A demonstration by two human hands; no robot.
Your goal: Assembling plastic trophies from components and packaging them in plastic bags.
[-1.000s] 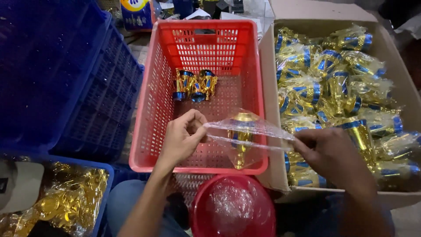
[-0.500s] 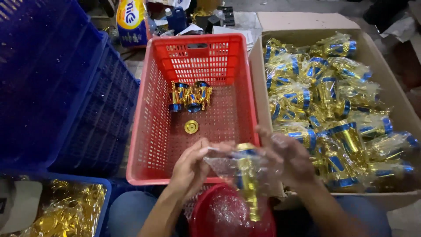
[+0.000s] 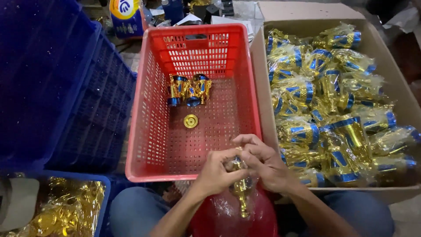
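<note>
Gripping gold trophy piece (image 3: 240, 193) between both hands (image 3: 239, 169), above red bowl (image 3: 228, 219)

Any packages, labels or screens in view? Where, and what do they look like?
Printed pack: top left behind the red crate, blue and yellow with a white round patch.
Cardboard box: right, brown, open, full of wrapped gold-and-blue cups.
No screens or signs.

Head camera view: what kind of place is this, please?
Probably a small packing or assembly workshop. A cardboard box is full of wrapped gold-and-blue trophy cups, a red crate holds a few unwrapped ones, and both hands, left hand and right hand, handle one gold trophy piece.
</note>
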